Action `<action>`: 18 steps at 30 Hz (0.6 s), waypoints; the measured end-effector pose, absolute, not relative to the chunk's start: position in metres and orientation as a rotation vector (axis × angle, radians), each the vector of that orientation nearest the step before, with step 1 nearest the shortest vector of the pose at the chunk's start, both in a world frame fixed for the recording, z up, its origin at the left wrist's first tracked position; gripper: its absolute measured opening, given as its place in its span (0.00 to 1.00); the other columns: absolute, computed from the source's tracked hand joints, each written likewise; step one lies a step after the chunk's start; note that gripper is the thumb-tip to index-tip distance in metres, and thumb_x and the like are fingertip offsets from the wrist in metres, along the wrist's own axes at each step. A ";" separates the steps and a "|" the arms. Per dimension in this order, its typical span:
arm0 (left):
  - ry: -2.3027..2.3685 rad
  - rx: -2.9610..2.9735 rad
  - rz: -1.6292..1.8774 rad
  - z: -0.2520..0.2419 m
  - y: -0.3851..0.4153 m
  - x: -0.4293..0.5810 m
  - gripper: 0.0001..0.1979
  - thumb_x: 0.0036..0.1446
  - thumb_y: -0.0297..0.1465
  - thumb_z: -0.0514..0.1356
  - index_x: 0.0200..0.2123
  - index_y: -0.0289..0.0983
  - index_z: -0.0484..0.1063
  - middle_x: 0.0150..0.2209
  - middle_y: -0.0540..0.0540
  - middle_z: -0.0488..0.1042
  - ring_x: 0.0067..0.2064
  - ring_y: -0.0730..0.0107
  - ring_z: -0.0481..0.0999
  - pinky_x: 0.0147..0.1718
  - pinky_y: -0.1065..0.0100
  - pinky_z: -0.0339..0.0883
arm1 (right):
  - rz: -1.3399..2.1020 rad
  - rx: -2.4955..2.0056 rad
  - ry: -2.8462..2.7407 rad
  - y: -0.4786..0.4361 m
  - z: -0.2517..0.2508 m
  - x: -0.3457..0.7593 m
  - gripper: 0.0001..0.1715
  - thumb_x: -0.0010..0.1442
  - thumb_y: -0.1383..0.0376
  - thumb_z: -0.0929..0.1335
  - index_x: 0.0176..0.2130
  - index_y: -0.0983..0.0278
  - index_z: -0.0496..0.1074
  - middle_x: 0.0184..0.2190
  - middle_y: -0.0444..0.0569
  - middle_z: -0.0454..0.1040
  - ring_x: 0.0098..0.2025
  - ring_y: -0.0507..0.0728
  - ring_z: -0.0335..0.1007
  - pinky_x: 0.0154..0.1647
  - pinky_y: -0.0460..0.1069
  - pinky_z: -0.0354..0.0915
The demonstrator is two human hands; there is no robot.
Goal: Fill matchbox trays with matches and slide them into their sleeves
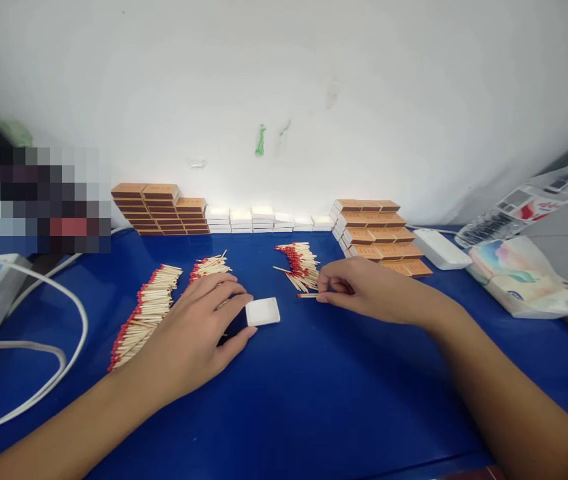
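Note:
My left hand (204, 327) has its thumb and index finger at the left end of a small white matchbox tray (263, 311), steadying it on the blue table. The tray looks empty. Its other fingers reach over part of a pile of red-tipped matches (210, 265). My right hand (347, 283) pinches a match (307, 295) by its right end, low over the table, with the red head pointing left. Right behind that match lies another heap of matches (301, 263). A long row of matches (144, 310) spreads beside my left wrist.
Brown matchboxes (161, 208) are stacked at the back left, more matchboxes (377, 233) at the back right. White trays (253, 220) line the wall between them. White cables (81, 327) loop at the left. A tissue pack (521, 277) and plastic bottle (509, 210) lie right.

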State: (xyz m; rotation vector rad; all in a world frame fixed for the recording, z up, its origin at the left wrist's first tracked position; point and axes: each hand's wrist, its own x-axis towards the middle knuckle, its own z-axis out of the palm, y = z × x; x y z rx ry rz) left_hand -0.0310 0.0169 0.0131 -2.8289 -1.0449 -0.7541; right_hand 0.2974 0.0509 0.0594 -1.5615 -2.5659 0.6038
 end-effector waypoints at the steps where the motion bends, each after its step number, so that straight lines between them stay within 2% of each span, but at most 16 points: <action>1: -1.038 -2.828 -0.750 0.013 0.017 -0.031 0.14 0.72 0.34 0.63 0.57 0.36 0.75 0.54 0.39 0.79 0.63 0.50 0.74 0.64 0.47 0.71 | 0.627 -1.570 -2.574 0.051 0.059 0.299 0.12 0.69 0.59 0.70 0.33 0.59 0.74 0.26 0.42 0.70 0.27 0.54 0.62 0.29 0.50 0.53; 7: -1.011 -2.812 -0.744 0.013 0.016 -0.030 0.14 0.73 0.34 0.62 0.58 0.36 0.75 0.54 0.38 0.80 0.63 0.49 0.74 0.64 0.46 0.72 | 0.606 -1.594 -2.571 0.053 0.055 0.300 0.06 0.66 0.58 0.72 0.38 0.58 0.76 0.27 0.41 0.70 0.28 0.54 0.64 0.29 0.49 0.54; 9: -1.007 -2.793 -0.742 0.014 0.015 -0.030 0.15 0.73 0.34 0.62 0.59 0.35 0.75 0.55 0.38 0.80 0.62 0.48 0.74 0.64 0.45 0.72 | 0.614 -1.605 -2.567 0.053 0.055 0.299 0.07 0.67 0.57 0.72 0.40 0.57 0.77 0.26 0.41 0.69 0.28 0.54 0.63 0.29 0.49 0.53; 14: -1.050 -2.767 -0.717 0.014 0.016 -0.030 0.17 0.73 0.37 0.62 0.59 0.34 0.75 0.56 0.36 0.80 0.64 0.44 0.73 0.65 0.40 0.71 | 0.637 -1.602 -2.573 0.053 0.055 0.295 0.13 0.71 0.56 0.69 0.34 0.58 0.74 0.25 0.42 0.69 0.26 0.54 0.62 0.29 0.50 0.52; 18: -1.052 -2.752 -0.690 0.011 0.017 -0.029 0.18 0.73 0.39 0.61 0.58 0.34 0.77 0.57 0.35 0.79 0.66 0.40 0.71 0.66 0.37 0.69 | 0.634 -1.545 -2.598 0.052 0.054 0.293 0.14 0.73 0.56 0.67 0.36 0.59 0.75 0.25 0.43 0.70 0.27 0.54 0.62 0.31 0.50 0.53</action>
